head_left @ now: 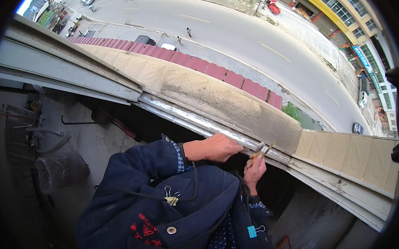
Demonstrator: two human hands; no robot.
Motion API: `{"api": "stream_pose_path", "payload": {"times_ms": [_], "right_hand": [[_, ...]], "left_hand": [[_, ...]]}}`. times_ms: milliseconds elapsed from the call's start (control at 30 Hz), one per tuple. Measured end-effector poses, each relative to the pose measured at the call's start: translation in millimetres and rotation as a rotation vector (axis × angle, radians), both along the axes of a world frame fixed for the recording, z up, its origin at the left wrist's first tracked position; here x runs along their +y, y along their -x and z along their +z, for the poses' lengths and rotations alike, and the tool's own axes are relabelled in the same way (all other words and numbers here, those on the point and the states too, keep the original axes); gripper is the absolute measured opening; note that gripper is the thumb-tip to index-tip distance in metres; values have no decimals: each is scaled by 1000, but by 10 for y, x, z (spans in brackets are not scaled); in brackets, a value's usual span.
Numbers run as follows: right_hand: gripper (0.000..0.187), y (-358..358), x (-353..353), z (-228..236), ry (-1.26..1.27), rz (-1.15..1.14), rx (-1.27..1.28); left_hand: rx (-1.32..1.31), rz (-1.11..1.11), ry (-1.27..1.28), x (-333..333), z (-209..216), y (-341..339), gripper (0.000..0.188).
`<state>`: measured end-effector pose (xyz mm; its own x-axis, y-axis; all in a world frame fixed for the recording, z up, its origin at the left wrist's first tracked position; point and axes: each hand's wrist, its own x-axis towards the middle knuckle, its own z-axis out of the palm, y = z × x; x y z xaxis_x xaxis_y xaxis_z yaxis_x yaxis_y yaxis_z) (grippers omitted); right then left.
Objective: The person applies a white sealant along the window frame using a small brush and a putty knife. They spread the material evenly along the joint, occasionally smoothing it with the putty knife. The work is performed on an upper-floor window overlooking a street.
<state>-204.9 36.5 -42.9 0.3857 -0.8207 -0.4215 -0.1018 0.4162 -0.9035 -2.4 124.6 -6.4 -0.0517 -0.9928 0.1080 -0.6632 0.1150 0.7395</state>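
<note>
My left hand (215, 148) is closed over the metal window track (185, 112), its fingers curled together. Whatever it may pinch is hidden. Just to its right, my right hand (254, 167) grips a small tool with yellow parts (256, 156). A rounded grey end and a thin brownish end of the tool point up over the track; its exact kind is too small to make out. White residue streaks the track. Both arms wear dark blue sleeves, with checked cuffs showing at the wrists.
Beyond the track lies a dusty tan outer ledge (198, 95), then a red corrugated roof (196, 64) and a street (230, 30) far below. A sliding window frame (65, 64) stands at left. Indoors, a clear plastic-like bundle (62, 170) lies on the floor.
</note>
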Motion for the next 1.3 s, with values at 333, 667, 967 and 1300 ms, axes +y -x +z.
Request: {"api": "stream_pose_path", "payload": {"times_ms": [333,667,967,1300], "right_hand": [[41,-82,153,-8,-105,252,-39],[41,-438,112,26,-79,290,-25],[43,-1418,523,188,27,642,-58],[43,-1881,833,254,-27,1027,-151]], "left_hand": [[27,626,-152,1088,171,-50,29],[-4,1063,-11,1708,344,-742,23],[224,817,-73,1712,278,-996,16],[549,941,-231,1825,374,-788,26]]}}
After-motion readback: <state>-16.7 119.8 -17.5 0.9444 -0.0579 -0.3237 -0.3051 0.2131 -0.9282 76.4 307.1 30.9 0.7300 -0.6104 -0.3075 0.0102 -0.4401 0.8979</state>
